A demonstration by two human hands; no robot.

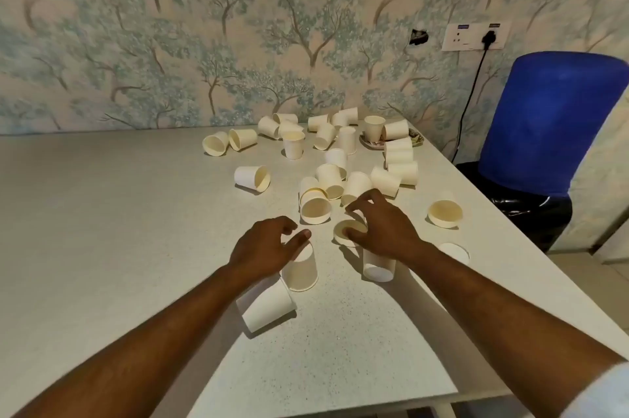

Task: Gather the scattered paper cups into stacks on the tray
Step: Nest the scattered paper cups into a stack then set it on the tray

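Several white paper cups lie scattered over the pale table, most on their sides. A small patterned tray sits at the far right by the wall, mostly hidden under cups. My right hand grips a cup lying with its mouth toward me, thumb on its rim and fingers arched above. Another cup lies under that wrist. My left hand hovers with fingers spread and curled, its thumb touching the base of an upside-down cup. A cup on its side lies below my left forearm.
The table's right edge runs diagonally, with two cups close to it. A blue water bottle on a dispenser stands beyond that edge. A wall socket with a black cable hangs above. Patterned wallpaper backs the table.
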